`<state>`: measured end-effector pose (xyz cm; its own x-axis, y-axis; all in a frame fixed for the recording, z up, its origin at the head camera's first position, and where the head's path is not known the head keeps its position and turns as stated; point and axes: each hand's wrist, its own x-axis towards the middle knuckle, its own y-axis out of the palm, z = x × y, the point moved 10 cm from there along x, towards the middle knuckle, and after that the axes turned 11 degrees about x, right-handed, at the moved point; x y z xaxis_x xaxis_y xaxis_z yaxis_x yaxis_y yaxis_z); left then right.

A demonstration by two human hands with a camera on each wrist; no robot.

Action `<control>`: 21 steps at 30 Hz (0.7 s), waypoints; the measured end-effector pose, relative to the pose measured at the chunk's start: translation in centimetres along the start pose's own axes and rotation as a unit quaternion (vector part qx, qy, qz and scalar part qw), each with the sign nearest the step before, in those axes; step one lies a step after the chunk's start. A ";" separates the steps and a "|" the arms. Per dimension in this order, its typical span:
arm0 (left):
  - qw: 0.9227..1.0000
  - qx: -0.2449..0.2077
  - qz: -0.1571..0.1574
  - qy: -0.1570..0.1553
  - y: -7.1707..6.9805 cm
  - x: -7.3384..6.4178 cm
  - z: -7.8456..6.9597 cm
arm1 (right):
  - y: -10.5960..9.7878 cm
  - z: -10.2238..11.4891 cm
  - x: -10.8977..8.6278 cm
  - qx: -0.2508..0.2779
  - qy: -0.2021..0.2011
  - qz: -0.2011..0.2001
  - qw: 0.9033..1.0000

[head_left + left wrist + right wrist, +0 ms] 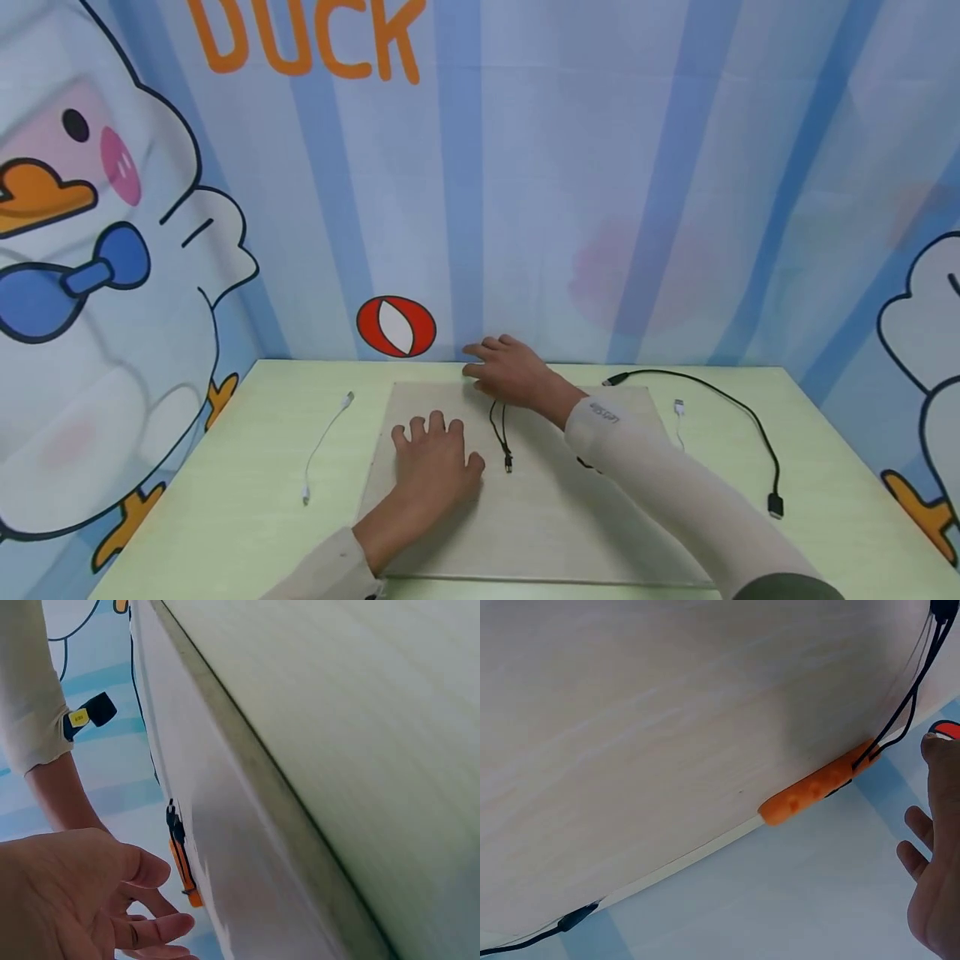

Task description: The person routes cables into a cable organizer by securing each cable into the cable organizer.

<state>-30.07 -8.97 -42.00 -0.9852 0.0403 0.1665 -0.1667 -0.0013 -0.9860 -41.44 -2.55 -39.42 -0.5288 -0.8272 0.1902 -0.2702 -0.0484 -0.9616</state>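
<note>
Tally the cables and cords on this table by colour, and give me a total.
White: 2 (left white cable, right white cable)
Black: 2 (long black cable, looped black cord)
Total: 4

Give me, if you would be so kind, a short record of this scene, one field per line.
surface: flat beige rectangular board on a pale green table
left hand: over the board, fingers spread, nothing held
right hand: over the board's far edge, fingers extended, nothing visibly held
far edge: orange rod-shaped object with a thin doubled black cable
left of board: thin white cable
right of board: second white cable, partly hidden by the right sleeve; long thick black cable, curved
</note>
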 end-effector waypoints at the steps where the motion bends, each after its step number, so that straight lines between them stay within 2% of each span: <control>1: 1.000 0.000 0.000 -0.003 -0.1 0.0 0.3 | 0.0 0.2 0.2 0.001 0.000 0.001 1.000; 5: 1.000 -0.012 -0.006 -0.015 -0.6 -0.2 1.5 | 0.2 1.1 1.0 -0.002 -0.001 0.004 1.000; 10: 0.999 -0.005 -0.009 -0.034 -0.8 -0.5 2.8 | 0.5 2.1 1.8 0.008 -0.003 0.012 1.000; 21: 0.998 -0.008 -0.011 -0.055 -1.3 -1.3 5.6 | 0.4 4.2 3.1 0.004 -0.025 -0.005 1.000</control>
<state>-28.74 -14.61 -40.91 -0.9799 -0.0708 0.1866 -0.1880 0.0145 -0.9821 -39.82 -7.52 -40.01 -0.4855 -0.8532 0.1907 -0.2693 -0.0616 -0.9611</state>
